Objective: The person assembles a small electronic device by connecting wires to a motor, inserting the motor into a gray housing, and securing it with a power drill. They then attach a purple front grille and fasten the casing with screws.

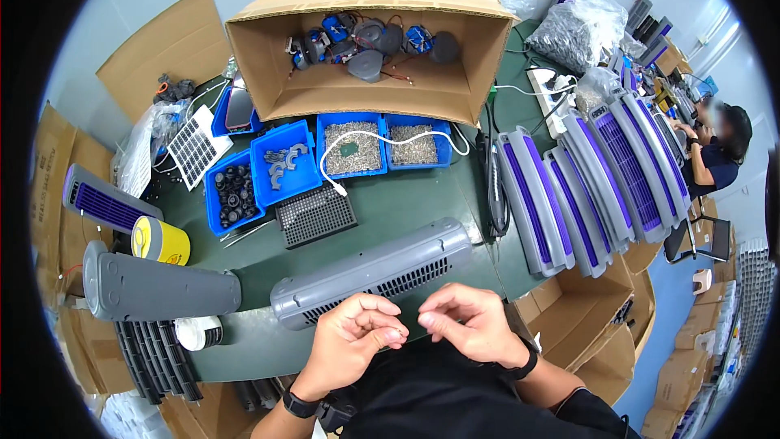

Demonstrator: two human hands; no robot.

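Note:
Both hands hover at the near edge of the green table, just in front of a long grey slotted housing [374,270] that lies on its side. My left hand [356,336] is curled, its thumb and fingertips pressed together. Something tiny may sit in that pinch, too small to name. Facing it, my right hand [474,323] also has thumb and fingers drawn together, and whatever they hold, if anything, is hidden. A small gap parts the two hands. Neither hand visibly grips the housing.
Blue bins of screws [351,146], grey clips [280,164] and black knobs [236,195] stand beyond. Behind them, a cardboard box [370,102] holds motor parts. Purple-grey units [573,195] lean at right; a yellow tub [162,241] stands left. A person [715,150] sits far right.

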